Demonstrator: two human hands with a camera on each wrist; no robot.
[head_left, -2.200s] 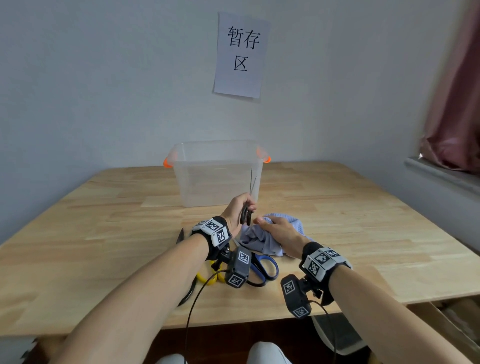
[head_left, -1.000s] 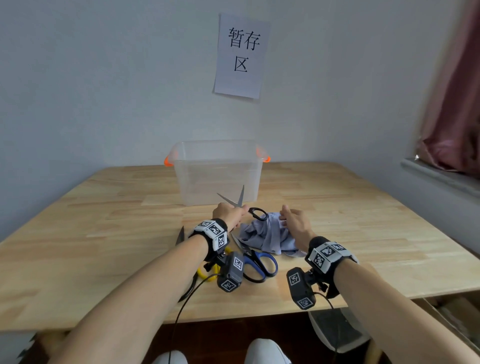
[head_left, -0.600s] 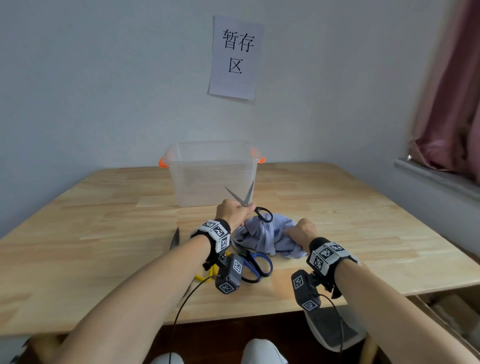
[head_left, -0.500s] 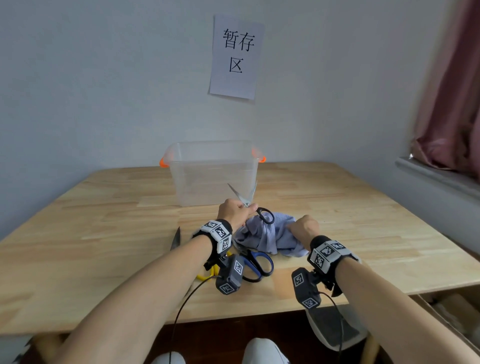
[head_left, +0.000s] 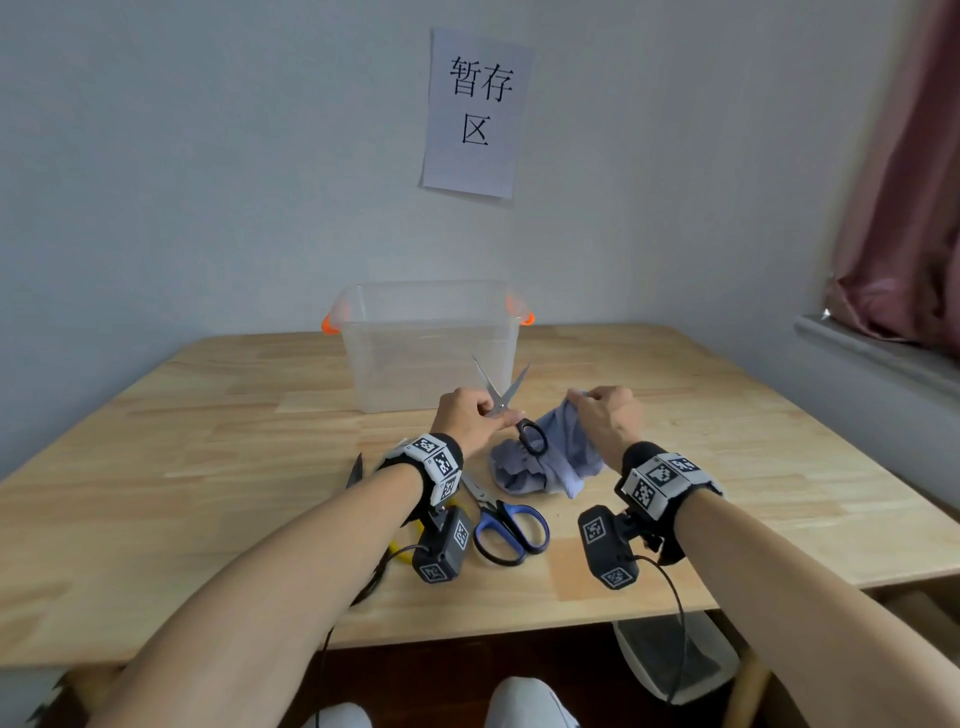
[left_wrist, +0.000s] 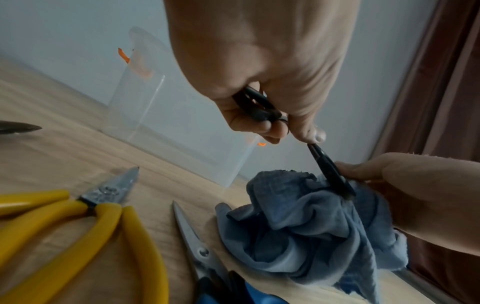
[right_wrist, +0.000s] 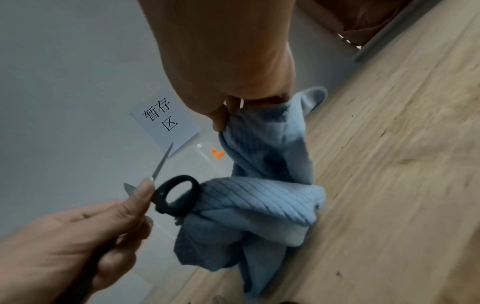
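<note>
- Bin (head_left: 431, 343) is appearing empty; I am judging nothing stored.
- Cloth (head_left: 563, 457) is hanging pinched in my right hand (head_left: 605, 421), lower end resting on table (head_left: 208, 467).
- Black scissors (head_left: 497, 400), blades apart, are sitting gripped in my curled left hand (head_left: 465, 418) before the bin, wiping pending.

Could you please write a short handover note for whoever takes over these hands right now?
Left hand: grips the black-handled scissors, blades open, tips up.
Right hand: pinches the blue cloth, part lifted, the rest on the table.
Blue-handled scissors and yellow-handled snips lie by the left wrist; the clear bin behind shows nothing inside.
Done: scissors and cloth in hand. To do: probably wipe the blades; cloth not yet on them.
</note>
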